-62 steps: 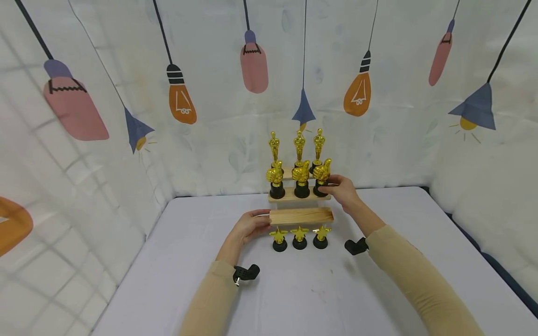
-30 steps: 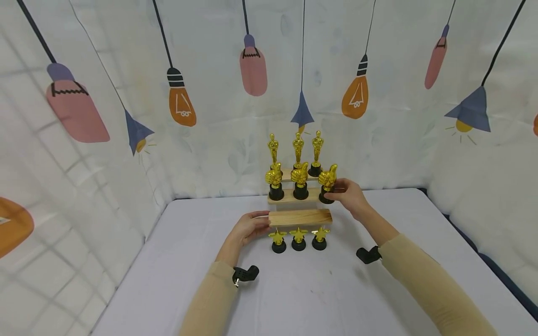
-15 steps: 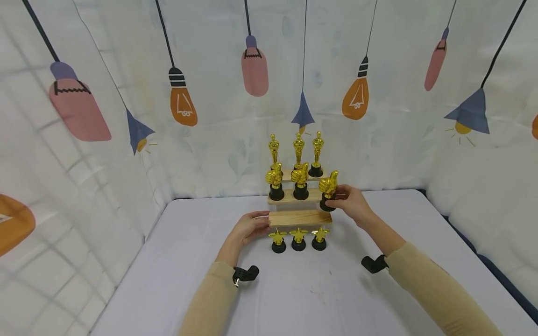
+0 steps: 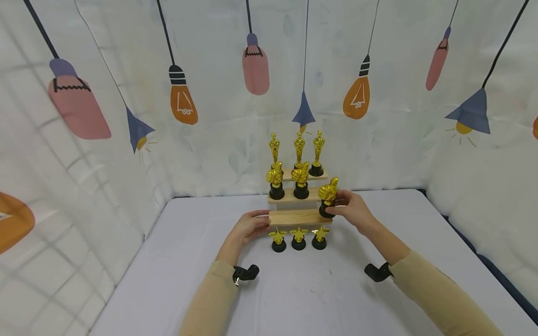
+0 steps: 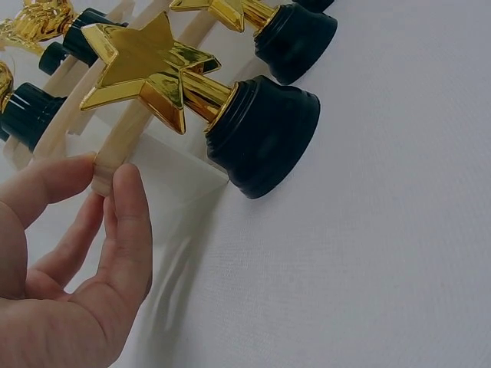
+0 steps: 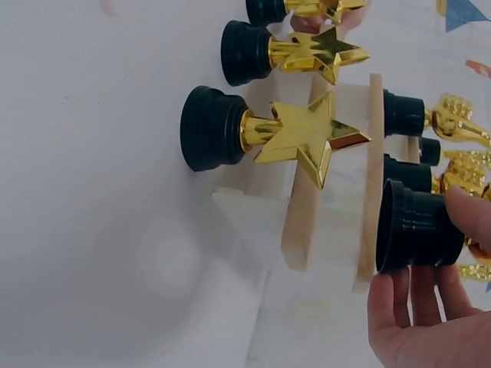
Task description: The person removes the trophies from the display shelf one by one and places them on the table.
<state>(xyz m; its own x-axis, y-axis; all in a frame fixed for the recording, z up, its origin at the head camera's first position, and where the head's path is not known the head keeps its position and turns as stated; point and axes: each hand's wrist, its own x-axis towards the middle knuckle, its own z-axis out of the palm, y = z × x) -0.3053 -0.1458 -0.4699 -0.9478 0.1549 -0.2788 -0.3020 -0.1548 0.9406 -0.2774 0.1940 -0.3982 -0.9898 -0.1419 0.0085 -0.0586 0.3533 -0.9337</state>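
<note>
My right hand (image 4: 355,212) grips a gold thumbs-up trophy (image 4: 328,191) by its black base (image 6: 418,226). In the head view the base overlaps the right end of the lowest wooden shelf (image 4: 296,217). At that shelf's left end my left hand (image 4: 249,227) pinches the wood between thumb and fingertips, as the left wrist view shows at the shelf end (image 5: 115,157). Two more thumbs-up trophies (image 4: 300,175) stand upright on the middle shelf (image 4: 290,198). On the tabletop before the lowest shelf, three star trophies (image 4: 299,238) form a row.
Three gold figure trophies (image 4: 318,147) stand on the top shelf (image 4: 287,174) at the back. The tiers rest on pale side supports (image 6: 253,218). A white cloth covers the table (image 4: 307,298), and a lamp-printed curtain (image 4: 235,140) hangs behind it.
The right hand has lifted the rightmost thumbs-up trophy off the middle shelf and brought it forward and down to the lowest shelf's right end. The left hand has stayed at the lowest shelf.
</note>
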